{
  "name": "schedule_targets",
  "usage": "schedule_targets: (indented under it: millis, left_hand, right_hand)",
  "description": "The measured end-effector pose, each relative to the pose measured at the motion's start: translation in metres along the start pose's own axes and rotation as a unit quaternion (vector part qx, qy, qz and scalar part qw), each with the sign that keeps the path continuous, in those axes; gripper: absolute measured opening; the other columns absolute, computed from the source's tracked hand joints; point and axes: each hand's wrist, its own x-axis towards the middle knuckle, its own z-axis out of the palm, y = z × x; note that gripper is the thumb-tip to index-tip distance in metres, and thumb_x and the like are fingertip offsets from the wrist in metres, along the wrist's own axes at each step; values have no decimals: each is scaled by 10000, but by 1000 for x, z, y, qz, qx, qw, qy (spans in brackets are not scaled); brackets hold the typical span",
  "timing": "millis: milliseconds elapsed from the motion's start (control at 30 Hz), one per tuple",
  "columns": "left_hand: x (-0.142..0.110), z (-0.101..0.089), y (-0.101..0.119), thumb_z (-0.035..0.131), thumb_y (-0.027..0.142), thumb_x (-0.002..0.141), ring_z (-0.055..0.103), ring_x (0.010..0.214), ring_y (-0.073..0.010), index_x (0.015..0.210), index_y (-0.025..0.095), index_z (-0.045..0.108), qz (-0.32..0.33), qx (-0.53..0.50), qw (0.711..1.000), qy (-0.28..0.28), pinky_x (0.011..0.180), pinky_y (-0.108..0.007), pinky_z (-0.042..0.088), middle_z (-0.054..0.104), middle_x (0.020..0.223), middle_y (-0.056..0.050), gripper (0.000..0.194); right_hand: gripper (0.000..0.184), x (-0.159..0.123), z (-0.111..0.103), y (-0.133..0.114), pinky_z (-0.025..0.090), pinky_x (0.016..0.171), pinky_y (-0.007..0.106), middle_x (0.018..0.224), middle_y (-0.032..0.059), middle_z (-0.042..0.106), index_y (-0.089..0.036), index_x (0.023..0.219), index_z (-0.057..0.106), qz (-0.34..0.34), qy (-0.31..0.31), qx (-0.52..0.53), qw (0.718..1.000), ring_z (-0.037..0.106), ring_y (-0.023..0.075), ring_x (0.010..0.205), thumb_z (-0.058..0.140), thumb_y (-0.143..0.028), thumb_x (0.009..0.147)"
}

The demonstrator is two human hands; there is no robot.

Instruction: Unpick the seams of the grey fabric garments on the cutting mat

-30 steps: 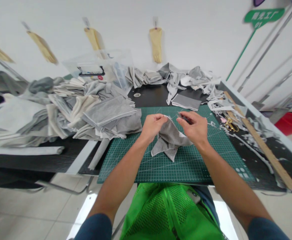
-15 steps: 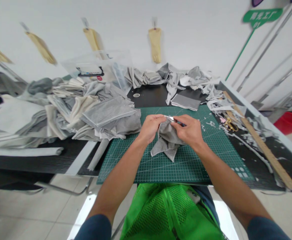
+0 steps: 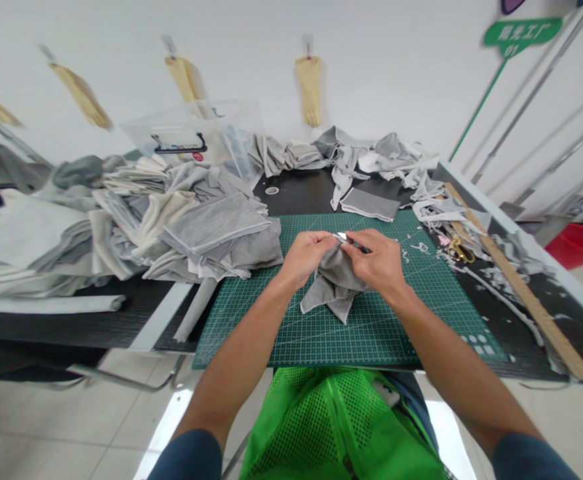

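Note:
Over the green cutting mat (image 3: 251, 333), my left hand (image 3: 307, 257) is closed on the upper edge of a grey cloth (image 3: 338, 273), pinching it between thumb and fingers. The cloth hangs crumpled, with its pale-edged corners resting on the mat. My right hand (image 3: 378, 261) is wrapped round a small dark-handled blade (image 3: 342, 237). Its shiny metal end lies at the cloth's edge, right beside my left fingertips. My fingers hide most of the handle, so its exact kind cannot be made out.
Heaped grey cloths (image 3: 216, 227) cover the left side, with a clear plastic box (image 3: 196, 127) behind. A folded grey cloth (image 3: 370, 203) lies beyond the mat. On the right are gold-handled scissors (image 3: 460, 251), a wooden ruler (image 3: 521, 287), and fabric scraps (image 3: 508, 280).
My right hand has moved left to the cloth's edge, bringing the blade against it. Over the last half second both hands stay nearly in place, and my left hand keeps its hold.

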Motion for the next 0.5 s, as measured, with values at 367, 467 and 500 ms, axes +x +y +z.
schedule_targets:
  millis: [367,467,500]
  left_hand:
    - [0,0,0,709,371,812,559,662,-123,791,146,744,4,-18,1000,-16,616,-238,431,695,754,-37,228]
    - [-1,-1,-1,704,369,817,555,655,-122,778,146,733,3,-17,1000,-19,615,-237,429,685,739,-34,229]
    - [0,-1,-1,703,371,818,552,652,-121,774,146,730,3,-16,1000,-20,615,-237,427,681,733,-33,232]
  right_hand:
    - [133,0,-1,1,602,822,375,959,62,811,-235,975,830,-31,1,-11,999,747,231,876,727,-248,891]
    - [135,-1,-1,2,598,826,374,960,63,809,-235,976,831,-29,-5,-10,1000,744,230,881,721,-248,898]
    - [134,-1,0,2,596,827,371,957,63,809,-234,972,831,-28,-6,-9,1000,744,228,881,718,-246,900]
